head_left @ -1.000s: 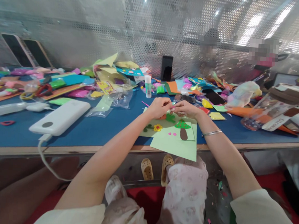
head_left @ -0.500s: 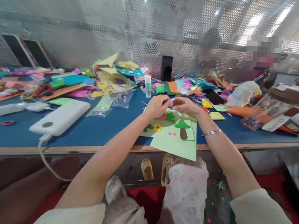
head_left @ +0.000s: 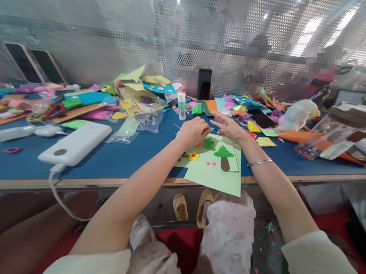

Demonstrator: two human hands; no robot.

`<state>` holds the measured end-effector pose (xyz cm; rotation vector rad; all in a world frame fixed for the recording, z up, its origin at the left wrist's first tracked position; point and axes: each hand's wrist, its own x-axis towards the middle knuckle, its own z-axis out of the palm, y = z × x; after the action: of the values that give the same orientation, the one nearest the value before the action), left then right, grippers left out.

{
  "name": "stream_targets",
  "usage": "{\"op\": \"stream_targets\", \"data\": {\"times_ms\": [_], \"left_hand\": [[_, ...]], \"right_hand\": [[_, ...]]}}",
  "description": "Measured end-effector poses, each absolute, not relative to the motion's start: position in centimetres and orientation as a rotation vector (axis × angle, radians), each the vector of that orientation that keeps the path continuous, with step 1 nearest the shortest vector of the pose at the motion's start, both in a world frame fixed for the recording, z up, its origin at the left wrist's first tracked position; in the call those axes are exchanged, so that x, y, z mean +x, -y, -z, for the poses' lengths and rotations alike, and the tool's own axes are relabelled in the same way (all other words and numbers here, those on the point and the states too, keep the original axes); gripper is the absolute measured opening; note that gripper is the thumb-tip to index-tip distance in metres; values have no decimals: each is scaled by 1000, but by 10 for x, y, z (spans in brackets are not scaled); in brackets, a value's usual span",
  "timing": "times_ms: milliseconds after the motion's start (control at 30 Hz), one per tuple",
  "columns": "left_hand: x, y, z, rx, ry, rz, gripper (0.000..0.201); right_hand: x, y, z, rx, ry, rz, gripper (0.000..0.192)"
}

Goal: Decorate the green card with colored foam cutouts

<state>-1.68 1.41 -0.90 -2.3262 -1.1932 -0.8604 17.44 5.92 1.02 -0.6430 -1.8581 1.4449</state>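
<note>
A light green sheet point(head_left: 211, 181) lies at the table's front edge and overhangs it. It bears a clay tree point(head_left: 224, 154) with a green crown and brown trunk, a yellow flower point(head_left: 193, 155) with a red centre, two pink dots and a green leafy shape point(head_left: 208, 144). My left hand point(head_left: 194, 133) is closed over the sheet's upper left part, its fingers curled; whatever they hold is hidden. Just right of it, my right hand point(head_left: 228, 128) is held over the sheet's top edge with fingers stretched out and apart, nothing seen in them.
A glue stick point(head_left: 181, 106) stands behind my left hand, and a phone point(head_left: 204, 84) leans upright at the back. To the left lie a white power bank point(head_left: 76, 144) with a cable and crumpled plastic bags point(head_left: 146, 119). On the right are a plush toy point(head_left: 298, 115) and a clear bottle point(head_left: 324, 133).
My right hand has opened, its fingers drawn away from my left fingertips and spread out. My left hand has turned slightly lower, fingers still curled. The sheet stays in place.
</note>
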Motion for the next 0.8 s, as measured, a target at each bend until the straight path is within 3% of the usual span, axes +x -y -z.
{"op": "stream_targets", "data": {"times_ms": [533,800], "left_hand": [[-16,-16,12,-2318,1148,839,25],[-16,-14,10,-2316,1176,857,26]], "right_hand": [[175,-58,-10,-681,1871,-1390,79],[173,-61,-7,-690,1700,-1369,66]]}}
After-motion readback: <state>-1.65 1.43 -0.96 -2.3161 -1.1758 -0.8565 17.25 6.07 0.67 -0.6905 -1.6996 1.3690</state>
